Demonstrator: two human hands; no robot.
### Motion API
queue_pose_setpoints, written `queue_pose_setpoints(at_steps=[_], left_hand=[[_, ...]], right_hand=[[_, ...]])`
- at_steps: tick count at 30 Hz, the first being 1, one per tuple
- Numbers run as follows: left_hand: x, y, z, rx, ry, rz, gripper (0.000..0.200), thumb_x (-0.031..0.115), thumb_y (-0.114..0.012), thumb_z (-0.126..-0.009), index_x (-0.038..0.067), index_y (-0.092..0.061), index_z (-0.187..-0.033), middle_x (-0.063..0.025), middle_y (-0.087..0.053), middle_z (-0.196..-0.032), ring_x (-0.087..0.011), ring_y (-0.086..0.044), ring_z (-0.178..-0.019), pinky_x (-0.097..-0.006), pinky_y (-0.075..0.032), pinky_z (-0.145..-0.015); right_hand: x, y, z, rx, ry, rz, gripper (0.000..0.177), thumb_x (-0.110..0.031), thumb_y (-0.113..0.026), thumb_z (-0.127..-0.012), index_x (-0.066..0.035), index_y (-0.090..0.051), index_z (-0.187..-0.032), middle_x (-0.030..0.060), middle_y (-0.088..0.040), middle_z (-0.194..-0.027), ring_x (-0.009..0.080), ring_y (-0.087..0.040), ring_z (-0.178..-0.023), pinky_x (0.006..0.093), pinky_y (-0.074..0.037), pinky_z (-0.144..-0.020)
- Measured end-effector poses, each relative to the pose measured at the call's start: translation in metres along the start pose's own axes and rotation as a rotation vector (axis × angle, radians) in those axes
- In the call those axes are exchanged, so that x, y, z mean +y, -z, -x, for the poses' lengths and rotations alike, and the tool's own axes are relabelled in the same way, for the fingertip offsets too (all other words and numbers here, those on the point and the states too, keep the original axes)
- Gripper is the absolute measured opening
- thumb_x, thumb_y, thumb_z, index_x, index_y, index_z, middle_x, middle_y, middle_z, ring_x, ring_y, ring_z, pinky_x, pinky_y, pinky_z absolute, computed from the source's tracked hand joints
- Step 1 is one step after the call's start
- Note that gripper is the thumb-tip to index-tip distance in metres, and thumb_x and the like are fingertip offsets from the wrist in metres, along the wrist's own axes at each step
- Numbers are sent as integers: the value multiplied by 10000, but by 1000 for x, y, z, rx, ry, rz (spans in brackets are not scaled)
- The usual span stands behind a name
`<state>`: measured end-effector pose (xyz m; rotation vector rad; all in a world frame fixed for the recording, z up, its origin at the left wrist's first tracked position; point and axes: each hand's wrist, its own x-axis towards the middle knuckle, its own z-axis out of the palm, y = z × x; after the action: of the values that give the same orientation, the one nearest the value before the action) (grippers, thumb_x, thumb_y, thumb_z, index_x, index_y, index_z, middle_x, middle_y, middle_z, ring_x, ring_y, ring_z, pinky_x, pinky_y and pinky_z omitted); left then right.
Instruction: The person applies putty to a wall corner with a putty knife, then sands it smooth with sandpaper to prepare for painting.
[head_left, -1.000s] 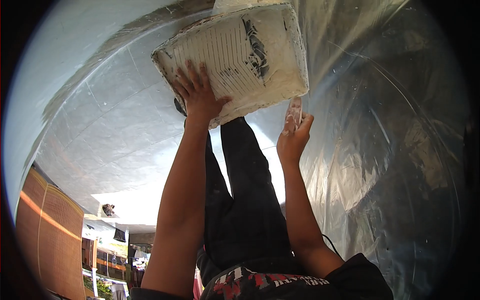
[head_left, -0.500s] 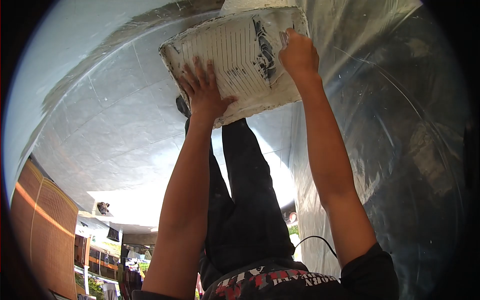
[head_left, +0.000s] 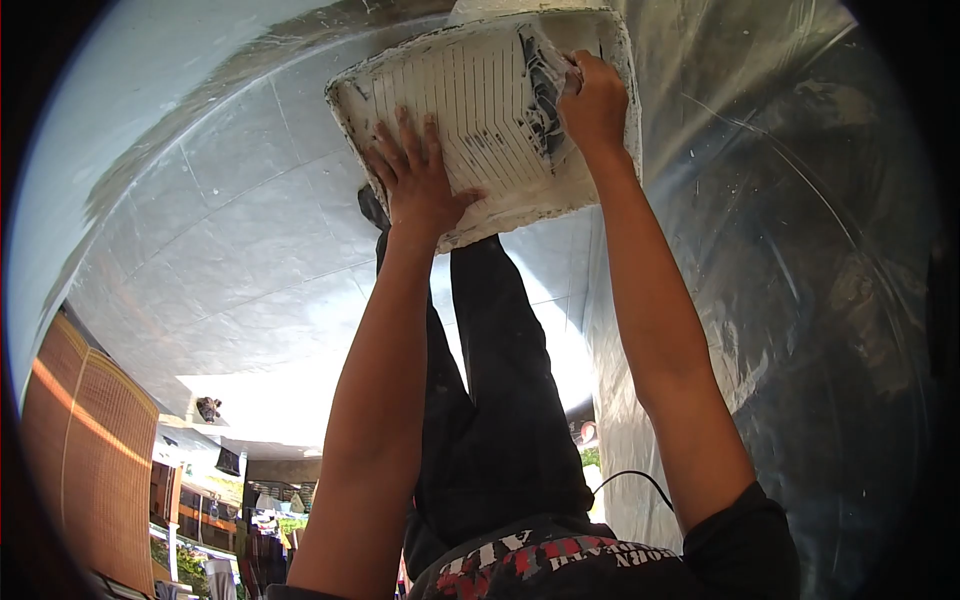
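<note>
The slab (head_left: 480, 110), coated in white combed paste, is lying at the top centre of the frame, above the person's dark trouser legs (head_left: 490, 400). The left hand (head_left: 420, 185) is pressing flat near its lower edge, fingers spread, grasping nothing. The right hand (head_left: 595, 100) is clenching at a dark smear (head_left: 540, 85) near the upper right; what it is gripping is hidden. Broad, even palm pressure is probably serving best here. Grey floor tiles (head_left: 230, 230) are lying left, plastic sheeting (head_left: 800, 300) right.
</note>
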<state>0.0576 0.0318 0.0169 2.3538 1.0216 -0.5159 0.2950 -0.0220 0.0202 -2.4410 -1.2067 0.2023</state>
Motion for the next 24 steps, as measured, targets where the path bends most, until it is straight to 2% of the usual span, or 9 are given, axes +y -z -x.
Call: queue_pose_setpoints(at_steps=[3, 7, 9, 12, 15, 19, 20, 22, 24], left_hand=[[5, 6, -1, -103, 72, -49, 1280, 695, -732, -713, 53, -60, -1594, -269, 148, -1623, -522, 213, -1456, -656, 110, -1157], [2, 1, 0, -58, 57, -19, 1283, 689, -738, -710, 50, -62, -1593, -270, 146, -1623, -522, 211, -1456, -660, 110, -1155], [-2, -4, 1, 30, -18, 8, 1313, 685, -743, -714, 5, -26, -1578, -330, 134, -1598, -575, 203, -1433, -697, 97, -1126], [-1, -4, 1, 5, 3, 0, 1320, 673, -752, -712, 8, -11, -1579, -328, 136, -1599, -574, 203, -1434, -692, 98, -1129], [2, 3, 0, -32, 26, -7, 1326, 667, -759, -708, 9, -7, -1579, -327, 135, -1600, -574, 195, -1437, -688, 96, -1133], [2, 1, -3, -31, 31, -3, 1333, 665, -765, -702, 8, -7, -1579, -325, 136, -1601, -576, 186, -1438, -687, 93, -1134], [2, 2, -4, -14, 22, -2, 1336, 665, -767, -699, 7, -8, -1579, -325, 139, -1601, -576, 185, -1438, -686, 91, -1134], [1, -2, 4, -19, 15, -8, 1339, 665, -769, -696, 6, -8, -1578, -325, 141, -1600, -577, 183, -1439, -686, 90, -1134], [-1, -3, 0, 20, -5, 39, 1334, 661, -771, -697, 11, -11, -1580, -325, 144, -1600, -582, 182, -1436, -687, 86, -1134]], right_hand=[[2, -5, 2, 44, 9, -24, 296, 34, -650, -756, -56, -682, -1035, 133, -663, -955, 344, -641, -940, 477, -491, -825], [-3, -9, 16, 8, 42, 116, 343, 33, -654, -717, -64, -691, -1044, 119, -658, -1004, 328, -628, -971, 461, -475, -837], [-10, -15, 30, 1, 36, 128, 356, 31, -657, -706, -64, -692, -1047, 114, -655, -1015, 324, -623, -976, 456, -471, -841], [-22, -15, 56, 10, -100, 136, 372, 38, -657, -695, -71, -698, -1048, 106, -650, -1008, 317, -616, -979, 449, -467, -854], [-15, 9, 59, -125, -149, -114, 327, 64, -644, -697, -46, -728, -993, 136, -668, -943, 349, -646, -918, 435, -505, -807], [-3, 15, 11, -11, -201, -137, 295, 54, -644, -725, -45, -736, -988, 136, -672, -942, 348, -648, -909, 437, -504, -800], [-8, 3, 9, -17, -204, -139, 295, 54, -644, -725, -45, -736, -988, 136, -672, -942, 348, -648, -909, 437, -504, -800], [-30, -24, 17, 52, -129, 125, 260, 34, -660, -735, -58, -737, -965, 114, -671, -981, 325, -635, -926, 437, -484, -811], [-44, -29, 41, 125, -165, 98, 237, 13, -676, -737, -71, -738, -949, 90, -667, -1013, 299, -622, -942, 433, -467, -824]])
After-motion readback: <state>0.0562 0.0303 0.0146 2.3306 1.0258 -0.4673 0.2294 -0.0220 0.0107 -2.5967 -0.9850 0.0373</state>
